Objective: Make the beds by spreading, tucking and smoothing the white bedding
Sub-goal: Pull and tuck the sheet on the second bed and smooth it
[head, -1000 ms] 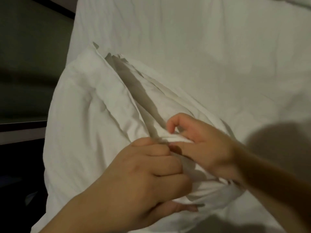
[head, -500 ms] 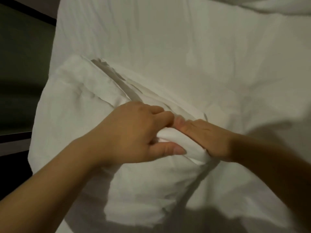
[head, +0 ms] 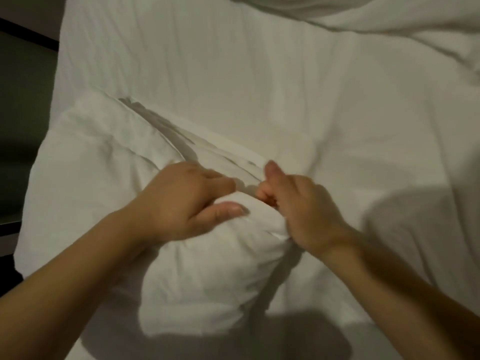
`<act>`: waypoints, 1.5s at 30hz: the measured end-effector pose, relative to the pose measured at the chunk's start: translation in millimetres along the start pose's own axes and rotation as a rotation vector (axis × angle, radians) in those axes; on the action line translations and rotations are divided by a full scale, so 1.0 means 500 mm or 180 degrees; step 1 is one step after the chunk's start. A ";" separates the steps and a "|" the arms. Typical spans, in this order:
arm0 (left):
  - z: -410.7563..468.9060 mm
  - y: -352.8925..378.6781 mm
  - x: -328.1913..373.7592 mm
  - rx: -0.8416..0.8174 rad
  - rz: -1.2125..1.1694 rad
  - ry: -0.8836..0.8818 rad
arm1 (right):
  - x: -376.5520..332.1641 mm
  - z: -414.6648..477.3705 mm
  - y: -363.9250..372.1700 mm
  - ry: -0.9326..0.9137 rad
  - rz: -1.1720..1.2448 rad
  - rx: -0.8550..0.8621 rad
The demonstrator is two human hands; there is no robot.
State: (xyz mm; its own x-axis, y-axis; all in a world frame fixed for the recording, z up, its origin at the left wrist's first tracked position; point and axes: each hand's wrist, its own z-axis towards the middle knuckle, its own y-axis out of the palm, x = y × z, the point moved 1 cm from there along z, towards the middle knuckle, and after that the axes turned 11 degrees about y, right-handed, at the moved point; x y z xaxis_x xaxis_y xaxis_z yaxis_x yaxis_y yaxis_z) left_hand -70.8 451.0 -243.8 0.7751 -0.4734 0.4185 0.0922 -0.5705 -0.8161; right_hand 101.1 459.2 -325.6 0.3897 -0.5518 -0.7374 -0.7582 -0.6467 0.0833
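A white pillow (head: 109, 183) in its pillowcase lies on the left side of the white bed sheet (head: 259, 74). The case's open end, with layered flaps (head: 223, 154), runs diagonally across the middle. My left hand (head: 181, 203) grips the bulging pillow end (head: 233, 245), fingers curled at the fold and thumb pressed on the fabric. Just to its right, my right hand (head: 301, 206) has its fingers curled into the pillowcase edge and its thumb raised. What the right fingertips hold is hidden by the fabric.
A rumpled white duvet (head: 389, 19) lies at the top right of the bed. The mattress's left edge meets a dark wall and a dark ledge (head: 15, 126). My shadow falls on the sheet at the bottom and right.
My right hand has gone from flat fingers pushed under the flap to curled fingers with the thumb up. The hands have drawn slightly apart. The view has shifted, showing more of the bed.
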 end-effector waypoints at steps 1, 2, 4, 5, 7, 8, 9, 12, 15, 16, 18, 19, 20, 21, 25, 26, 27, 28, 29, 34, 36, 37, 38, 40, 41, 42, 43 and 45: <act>0.003 0.001 -0.006 0.0103 -0.0032 -0.0062 | -0.009 -0.006 -0.001 -0.0001 -0.0143 0.0031; 0.005 0.005 -0.012 0.0233 -0.0076 -0.0113 | -0.011 -0.012 -0.007 -0.0031 -0.0317 0.0068; 0.010 0.019 -0.015 0.0471 -0.0190 -0.0262 | 0.011 -0.014 -0.020 -0.0088 -0.0459 0.0231; 0.011 0.032 -0.012 0.0538 -0.0184 -0.0374 | 0.028 -0.011 -0.022 -0.0086 -0.0396 0.0324; 0.020 0.052 -0.009 0.0662 -0.0014 -0.0604 | 0.054 0.003 -0.024 0.0058 -0.0269 0.0435; 0.022 0.059 -0.013 0.0699 0.0039 -0.0679 | 0.057 0.003 -0.022 0.0190 -0.0183 0.0459; 0.023 0.060 -0.019 0.0730 0.0093 -0.0693 | 0.052 0.001 -0.017 0.0249 -0.0126 0.0492; 0.028 0.057 -0.046 0.0701 0.0199 -0.0386 | 0.018 -0.013 -0.004 0.0039 -0.0522 0.0685; 0.040 0.068 -0.057 0.0735 0.0282 -0.0281 | -0.021 -0.022 0.012 -0.0521 -0.1747 0.0798; 0.042 0.073 -0.057 0.0810 0.0320 -0.0324 | -0.025 -0.022 0.013 -0.0596 -0.1962 0.0768; 0.054 0.090 -0.053 0.0946 0.0477 -0.0346 | -0.002 -0.016 0.007 -0.0588 -0.2114 0.0881; 0.065 0.103 -0.049 0.0943 0.0593 -0.0335 | 0.022 -0.014 0.005 -0.0608 -0.2191 0.1129; 0.078 0.117 -0.047 0.0931 0.0703 -0.0331 | 0.046 -0.009 0.005 -0.0636 -0.2212 0.1443; 0.092 0.130 -0.048 0.0925 0.0765 -0.0376 | 0.064 -0.003 0.007 -0.0572 -0.2196 0.1677; 0.108 0.164 -0.065 0.0736 0.0613 -0.0690 | 0.079 -0.001 0.041 -0.0361 -0.2347 0.2172; 0.103 0.164 -0.065 0.0817 0.0609 -0.0609 | 0.065 -0.013 0.057 -0.0523 -0.2281 0.2396; 0.097 0.158 -0.059 0.0937 0.0645 -0.0519 | 0.057 -0.023 0.081 -0.0712 -0.2158 0.2604; 0.094 0.145 -0.049 0.1095 0.0711 -0.0508 | 0.047 -0.036 0.106 -0.0888 -0.2066 0.2680; 0.093 0.129 -0.039 0.1266 0.0778 -0.0618 | 0.044 -0.050 0.135 -0.1002 -0.2035 0.2642; -0.037 0.041 0.011 0.2338 0.0944 -0.1236 | 0.033 -0.119 0.256 -0.1082 -0.2380 0.2218; -0.137 0.034 0.044 0.2415 0.1047 -0.1401 | 0.021 -0.145 0.303 -0.1192 -0.2532 0.2072; -0.192 0.042 0.064 0.2392 0.1080 -0.1496 | 0.011 -0.159 0.331 -0.1294 -0.2575 0.1983; -0.246 0.055 0.084 0.2353 0.1129 -0.1553 | 0.001 -0.173 0.359 -0.1411 -0.2599 0.1871; -0.356 0.100 0.116 0.2225 0.1180 -0.1674 | -0.018 -0.197 0.419 -0.1575 -0.2689 0.1597; -0.412 0.129 0.129 0.2135 0.1119 -0.1853 | -0.021 -0.206 0.455 -0.1624 -0.2820 0.1429; -0.471 0.163 0.140 0.2032 0.1027 -0.2125 | -0.018 -0.215 0.493 -0.1691 -0.2962 0.1304; -0.530 0.201 0.154 0.1937 0.0926 -0.2458 | -0.012 -0.226 0.532 -0.1783 -0.3069 0.1268; -0.639 0.279 0.183 0.1772 0.0700 -0.3147 | 0.002 -0.248 0.611 -0.1944 -0.3232 0.1242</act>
State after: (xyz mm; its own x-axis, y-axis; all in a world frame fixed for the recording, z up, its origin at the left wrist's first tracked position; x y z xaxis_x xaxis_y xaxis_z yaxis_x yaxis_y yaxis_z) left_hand -186.8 113.7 -191.9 0.9368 0.3465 -0.0486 -0.0333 -0.0498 -0.9982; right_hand -65.2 195.8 -217.8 0.6622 0.5075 -0.5513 -0.4021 -0.3802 -0.8329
